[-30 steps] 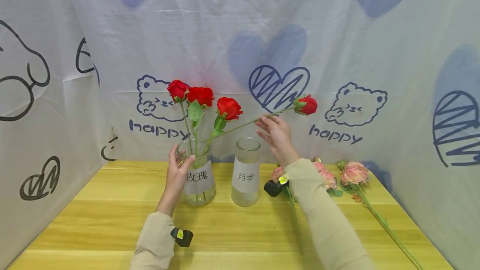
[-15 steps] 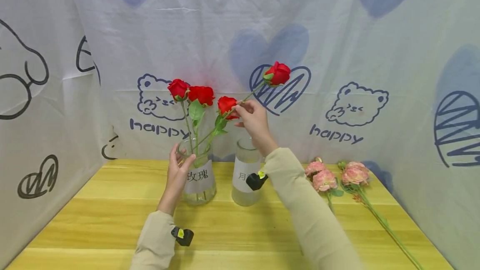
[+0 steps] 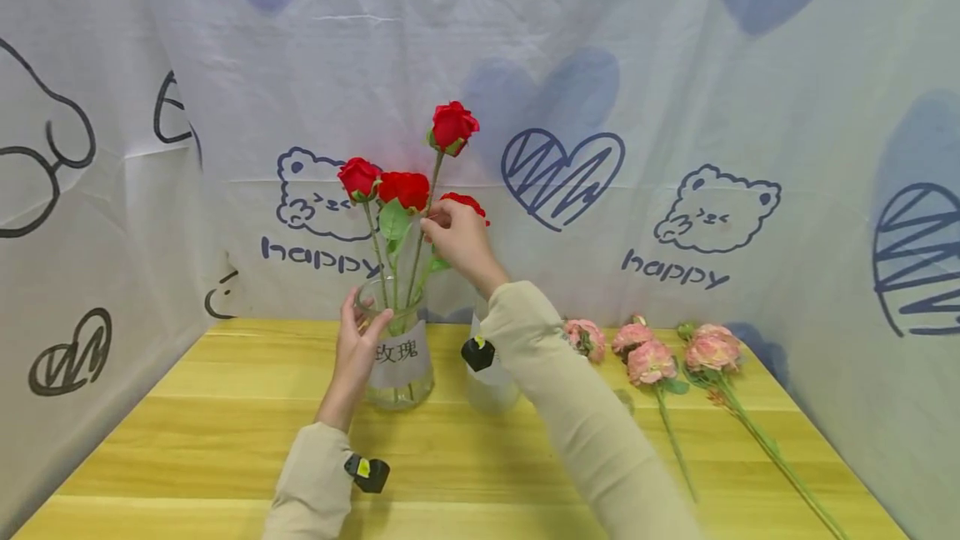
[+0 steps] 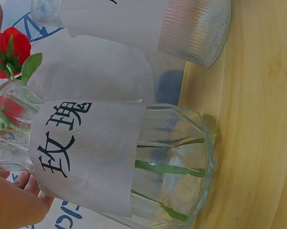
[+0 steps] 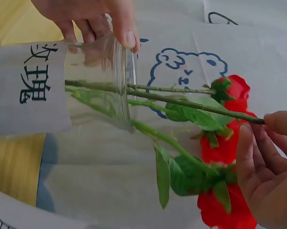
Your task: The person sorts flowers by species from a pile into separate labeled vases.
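My left hand (image 3: 356,357) holds the glass vase (image 3: 397,365) round its neck, thumb near the rim; the vase bears a paper label with dark characters. Between thumb and fingers, my right hand (image 3: 459,242) pinches the stem of a tall red rose (image 3: 453,125). This rose stands nearly upright, and its stem passes through the vase mouth (image 5: 127,86). Three other red roses are in the same vase: one at left (image 3: 360,178), a middle one (image 3: 405,189), and one at right (image 3: 468,203) partly hidden by my right hand. Stems show through the glass base in the left wrist view.
A second labelled glass vase (image 4: 196,28) stands just right of the first, partly behind my right sleeve in the head view. Pink flowers (image 3: 651,362) with long stems lie on the wooden table (image 3: 187,423) at right. A printed cloth (image 3: 420,65) hangs behind.
My right hand has moved left, swinging the held rose from a low rightward slant to nearly upright over the vase. My left hand has stayed on the vase.
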### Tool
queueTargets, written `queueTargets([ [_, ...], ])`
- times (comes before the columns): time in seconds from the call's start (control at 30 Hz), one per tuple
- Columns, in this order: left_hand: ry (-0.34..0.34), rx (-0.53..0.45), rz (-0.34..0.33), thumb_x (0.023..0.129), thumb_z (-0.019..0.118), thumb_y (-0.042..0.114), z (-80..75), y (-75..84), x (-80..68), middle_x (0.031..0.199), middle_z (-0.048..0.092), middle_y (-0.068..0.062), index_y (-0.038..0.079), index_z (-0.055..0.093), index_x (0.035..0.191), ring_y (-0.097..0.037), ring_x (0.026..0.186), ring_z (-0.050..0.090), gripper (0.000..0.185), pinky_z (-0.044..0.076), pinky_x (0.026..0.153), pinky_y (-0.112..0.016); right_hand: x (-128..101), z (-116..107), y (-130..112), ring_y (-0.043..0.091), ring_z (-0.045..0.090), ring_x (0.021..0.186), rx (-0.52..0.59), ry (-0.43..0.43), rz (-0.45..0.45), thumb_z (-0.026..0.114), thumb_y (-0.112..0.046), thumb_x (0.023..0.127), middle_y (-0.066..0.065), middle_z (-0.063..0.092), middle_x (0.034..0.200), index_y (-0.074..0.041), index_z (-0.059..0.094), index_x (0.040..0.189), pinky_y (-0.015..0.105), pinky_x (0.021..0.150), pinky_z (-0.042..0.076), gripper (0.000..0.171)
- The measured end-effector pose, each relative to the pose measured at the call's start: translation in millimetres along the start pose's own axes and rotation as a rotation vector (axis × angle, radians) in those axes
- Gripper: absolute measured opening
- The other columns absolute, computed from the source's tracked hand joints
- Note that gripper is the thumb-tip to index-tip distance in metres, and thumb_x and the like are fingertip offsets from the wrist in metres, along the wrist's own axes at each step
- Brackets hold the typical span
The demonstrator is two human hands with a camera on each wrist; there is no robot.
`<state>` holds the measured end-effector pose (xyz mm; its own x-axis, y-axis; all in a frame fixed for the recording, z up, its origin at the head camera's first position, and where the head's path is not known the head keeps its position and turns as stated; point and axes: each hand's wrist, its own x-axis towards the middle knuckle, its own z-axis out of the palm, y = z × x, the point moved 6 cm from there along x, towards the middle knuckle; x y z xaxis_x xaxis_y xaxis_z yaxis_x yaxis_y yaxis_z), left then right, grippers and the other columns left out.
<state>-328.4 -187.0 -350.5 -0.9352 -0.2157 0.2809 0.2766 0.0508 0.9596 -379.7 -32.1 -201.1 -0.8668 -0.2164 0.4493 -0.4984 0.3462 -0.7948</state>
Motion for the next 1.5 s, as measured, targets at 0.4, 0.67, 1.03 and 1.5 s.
queueTargets([
  [0.4,-0.032,0.009,-0.001,0.097,0.055,0.023,10.6,-2.1,-0.1,0.151,0.025,-0.022,0.009,0.008,0.155,-0.038,0.139,0.021,0.076,0.021,0.114,-0.052,3,17,-1,0.022,0.063,0.089,-0.34,-0.08,-0.01,0.066,-0.015,0.092,0.009,0.071,0.099,-0.001,0.071,0.103,0.028,0.073,0.053,0.018],
  [0.67,-0.03,0.006,-0.005,0.096,0.055,0.024,10.9,0.2,-1.3,0.151,0.024,-0.023,0.01,0.007,0.155,-0.039,0.139,0.021,0.078,0.02,0.114,-0.053,1,14,4,0.022,0.065,0.09,-0.338,-0.078,0.012,0.066,-0.012,0.092,0.009,0.071,0.1,-0.002,0.073,0.104,0.027,0.073,0.054,0.018],
  [1.03,-0.024,0.022,-0.021,0.097,0.056,0.025,7.2,0.9,-1.7,0.152,0.022,-0.023,0.01,0.005,0.155,-0.041,0.14,0.019,0.078,0.02,0.113,-0.055,-5,9,10,0.022,0.065,0.089,-0.304,-0.107,0.01,0.064,-0.011,0.092,0.01,0.071,0.102,-0.001,0.071,0.107,0.028,0.075,0.055,0.019],
  [1.5,-0.005,0.028,-0.02,0.098,0.055,0.025,0.7,1.1,-1.6,0.152,0.024,-0.021,0.01,0.007,0.155,-0.039,0.139,0.02,0.077,0.022,0.112,-0.056,-26,2,22,0.024,0.065,0.084,-0.054,-0.156,0.01,0.064,-0.009,0.093,0.014,0.069,0.099,0.001,0.068,0.111,0.027,0.066,0.057,0.021],
])
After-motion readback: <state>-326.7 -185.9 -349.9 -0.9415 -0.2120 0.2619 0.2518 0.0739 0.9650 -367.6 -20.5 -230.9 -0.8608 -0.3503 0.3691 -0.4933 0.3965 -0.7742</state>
